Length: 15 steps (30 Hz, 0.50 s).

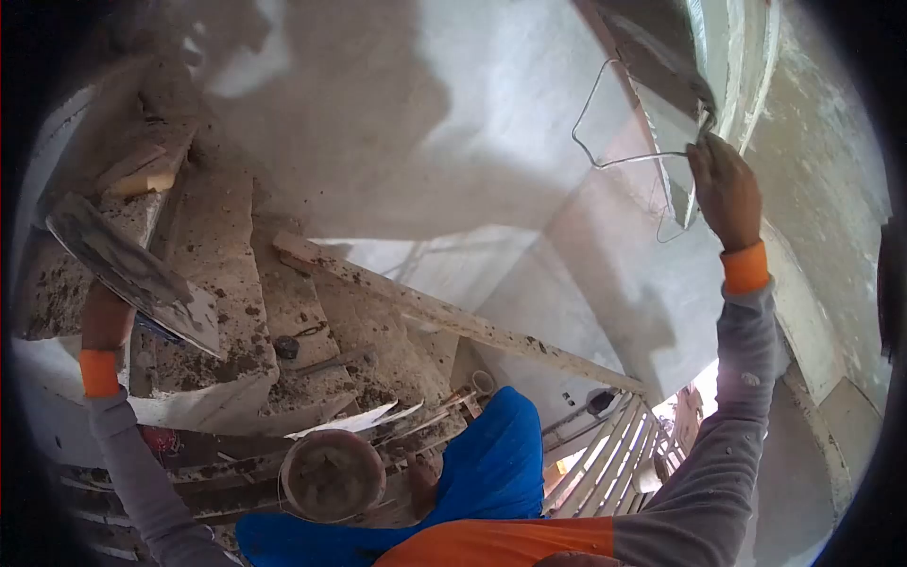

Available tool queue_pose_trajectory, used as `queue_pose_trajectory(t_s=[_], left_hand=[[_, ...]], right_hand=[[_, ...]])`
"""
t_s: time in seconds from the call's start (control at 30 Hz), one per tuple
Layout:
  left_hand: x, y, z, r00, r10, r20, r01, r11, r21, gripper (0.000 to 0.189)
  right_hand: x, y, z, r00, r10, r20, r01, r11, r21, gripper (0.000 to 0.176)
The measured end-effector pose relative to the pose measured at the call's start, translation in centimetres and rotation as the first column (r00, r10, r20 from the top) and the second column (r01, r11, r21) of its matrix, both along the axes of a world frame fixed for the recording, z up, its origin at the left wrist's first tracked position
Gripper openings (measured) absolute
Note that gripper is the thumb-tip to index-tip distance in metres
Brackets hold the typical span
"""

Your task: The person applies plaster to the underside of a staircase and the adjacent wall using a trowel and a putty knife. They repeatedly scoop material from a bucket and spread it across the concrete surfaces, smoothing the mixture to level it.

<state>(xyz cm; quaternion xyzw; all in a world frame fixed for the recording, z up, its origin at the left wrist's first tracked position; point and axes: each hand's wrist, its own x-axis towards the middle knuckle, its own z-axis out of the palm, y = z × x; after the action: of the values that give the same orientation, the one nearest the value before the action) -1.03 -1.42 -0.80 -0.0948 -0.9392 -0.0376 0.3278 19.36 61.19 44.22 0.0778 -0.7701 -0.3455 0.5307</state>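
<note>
My left hand [106, 317] is closed at the underside of a long rectangular plastering float [137, 269], whose upturned face is smeared with grey mortar. The float is tilted over the dirty steps at the left, and my fingers are mostly hidden behind it. Up at the right, my right hand [726, 189] is raised to the edge of a wall opening [669, 180]. Its fingers are pinched at the end of a bent metal rod [628, 161], which juts out to the left in front of the plaster. Part of the grip is hidden by the fingers.
Concrete steps [222, 274] with mortar crumbs run down the left. A long wooden board [453, 321] slants across the middle. Below stands a bucket [333, 472] with grey mix, near my blue-clothed leg [496, 444]. A slatted railing [605, 458] is at the lower right.
</note>
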Motion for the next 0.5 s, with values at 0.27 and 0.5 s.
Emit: queue_pose_trajectory(t_s=[0.27,0.5], left_hand=[[2.2,2.7,3.2,1.000,-0.010,0.016,0.008,0.992,0.127,0.034],[1.9,2.3,2.9,0.999,0.004,0.039,-0.003,1.000,-0.017,0.031]], right_hand=[[-5.1,-3.0,5.1,0.999,0.007,0.044,-0.011,0.996,0.092,0.031],[0.8,-3.3,2.6,0.948,0.317,-0.012,-0.317,0.948,0.001,0.032]])
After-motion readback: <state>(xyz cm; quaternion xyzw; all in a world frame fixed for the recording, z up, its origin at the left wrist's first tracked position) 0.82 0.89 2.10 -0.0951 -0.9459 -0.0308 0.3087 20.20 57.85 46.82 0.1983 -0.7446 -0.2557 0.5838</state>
